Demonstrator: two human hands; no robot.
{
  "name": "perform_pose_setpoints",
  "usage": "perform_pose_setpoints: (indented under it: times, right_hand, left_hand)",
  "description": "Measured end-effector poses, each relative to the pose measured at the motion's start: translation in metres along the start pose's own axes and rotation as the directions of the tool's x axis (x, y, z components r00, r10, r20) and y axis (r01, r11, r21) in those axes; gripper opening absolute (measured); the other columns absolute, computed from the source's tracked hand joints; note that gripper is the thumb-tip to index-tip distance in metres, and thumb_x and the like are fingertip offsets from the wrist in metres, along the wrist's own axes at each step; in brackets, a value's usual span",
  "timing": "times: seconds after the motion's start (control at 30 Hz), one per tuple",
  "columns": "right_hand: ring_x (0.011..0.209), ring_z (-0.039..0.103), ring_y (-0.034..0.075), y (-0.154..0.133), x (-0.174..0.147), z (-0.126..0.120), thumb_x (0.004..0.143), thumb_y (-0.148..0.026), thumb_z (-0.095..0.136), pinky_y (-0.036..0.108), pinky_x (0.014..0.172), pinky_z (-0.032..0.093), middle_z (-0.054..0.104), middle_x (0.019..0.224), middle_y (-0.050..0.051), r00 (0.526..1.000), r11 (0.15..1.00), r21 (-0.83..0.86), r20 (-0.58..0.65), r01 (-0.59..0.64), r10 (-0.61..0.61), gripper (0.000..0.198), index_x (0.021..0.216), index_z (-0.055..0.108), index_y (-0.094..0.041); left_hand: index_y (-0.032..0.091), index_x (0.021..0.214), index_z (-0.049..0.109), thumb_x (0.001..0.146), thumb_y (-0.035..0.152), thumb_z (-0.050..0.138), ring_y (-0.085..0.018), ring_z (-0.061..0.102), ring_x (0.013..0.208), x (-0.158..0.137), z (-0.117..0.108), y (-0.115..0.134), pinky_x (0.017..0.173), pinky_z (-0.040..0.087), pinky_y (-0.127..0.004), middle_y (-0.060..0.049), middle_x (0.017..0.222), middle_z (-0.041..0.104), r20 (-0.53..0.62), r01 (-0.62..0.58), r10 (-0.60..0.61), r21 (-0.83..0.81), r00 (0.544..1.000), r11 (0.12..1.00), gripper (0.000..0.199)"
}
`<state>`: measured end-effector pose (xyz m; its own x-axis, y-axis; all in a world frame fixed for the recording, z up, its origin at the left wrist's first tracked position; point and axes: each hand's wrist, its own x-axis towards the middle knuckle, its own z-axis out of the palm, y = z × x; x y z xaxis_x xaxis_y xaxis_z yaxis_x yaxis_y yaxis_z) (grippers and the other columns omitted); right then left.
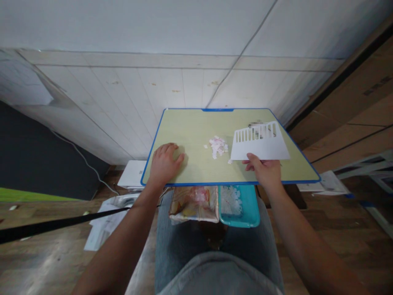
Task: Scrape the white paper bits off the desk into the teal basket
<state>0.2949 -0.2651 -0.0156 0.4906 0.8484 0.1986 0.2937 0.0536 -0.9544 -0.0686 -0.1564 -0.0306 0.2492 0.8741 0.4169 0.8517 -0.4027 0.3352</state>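
Note:
My right hand grips the lower edge of a white sheet of paper, thumb on top and fingers beneath. Narrow slots run along the sheet's far edge, partly blurred. Left of the sheet lies a small heap of pinkish-white paper scraps, with a few loose pieces apart from it. My left hand rests on the left side of the yellowish board, fingers spread and nothing in it. Blurred dark and light spots behind the slotted edge cannot be made out.
Below the board's near edge, a turquoise tray with white bits and a patterned box sit by my legs. A white wall with a cable rises behind. Cardboard stands at right; a black strap crosses at left.

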Motion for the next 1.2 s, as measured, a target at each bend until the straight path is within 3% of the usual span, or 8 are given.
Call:
perform_pose_setpoints:
  times: [0.23,0.37,0.47,0.57,0.97,1.2]
  right_hand:
    - [0.053,0.071,0.022,0.002,-0.001,-0.005,0.089,-0.06,0.089,0.037,0.057,0.063,0.085,0.074,0.008,0.999,1.0,0.016,-0.034,0.0,0.001,0.037,0.088,0.077,-0.025]
    - [0.055,0.071,0.022,-0.01,-0.003,0.022,0.092,-0.065,0.086,0.038,0.057,0.063,0.085,0.077,0.009,0.999,0.998,0.065,0.043,0.024,-0.027,0.041,0.088,0.076,-0.025]
    - [0.056,0.07,0.022,-0.019,-0.002,0.046,0.088,-0.072,0.088,0.038,0.056,0.064,0.085,0.079,0.01,0.992,0.995,0.1,0.123,0.02,-0.032,0.048,0.089,0.075,-0.026]
    - [0.054,0.069,0.022,-0.022,-0.002,0.054,0.084,-0.074,0.09,0.038,0.054,0.064,0.084,0.077,0.01,0.99,0.994,0.105,0.14,0.008,-0.023,0.051,0.087,0.074,-0.026]
    - [0.06,0.079,0.03,-0.003,-0.035,-0.016,0.086,-0.078,0.092,0.044,0.064,0.072,0.083,0.068,0.011,0.987,0.999,-0.037,0.159,-0.014,0.02,0.055,0.069,0.077,-0.027]
    - [0.053,0.074,0.028,0.004,-0.022,-0.017,0.073,-0.07,0.099,0.044,0.057,0.068,0.083,0.068,0.009,0.991,0.988,0.137,0.122,-0.069,0.052,0.046,0.074,0.078,-0.029]
  left_hand:
    - [0.022,0.136,0.08,0.108,0.043,0.066,-0.042,0.074,0.151,0.001,-0.001,0.0,0.137,0.054,-0.062,-0.02,0.154,0.083,0.003,-0.007,0.006,0.006,1.0,1.0,0.038]
    - [0.024,0.136,0.08,0.107,0.041,0.068,-0.041,0.074,0.15,0.001,0.0,0.0,0.138,0.054,-0.061,-0.018,0.153,0.084,-0.009,-0.003,0.003,0.001,1.0,1.0,0.035]
    - [0.024,0.135,0.08,0.107,0.04,0.068,-0.04,0.074,0.149,0.001,0.0,0.0,0.137,0.055,-0.061,-0.018,0.152,0.084,-0.014,-0.006,0.006,0.003,1.0,1.0,0.034]
    - [0.022,0.135,0.08,0.108,0.041,0.068,-0.041,0.074,0.149,0.0,0.0,0.001,0.136,0.055,-0.062,-0.02,0.153,0.083,-0.011,-0.002,0.002,0.01,1.0,1.0,0.035]
    - [0.023,0.132,0.081,0.108,0.042,0.065,-0.041,0.074,0.143,0.009,0.004,-0.001,0.13,0.057,-0.061,-0.019,0.144,0.085,-0.003,0.003,-0.003,0.032,1.0,0.999,0.034]
    - [0.023,0.13,0.083,0.107,0.042,0.067,-0.042,0.074,0.141,0.015,0.006,0.003,0.127,0.058,-0.06,-0.02,0.144,0.086,-0.023,0.034,-0.033,0.063,0.999,0.997,0.034]
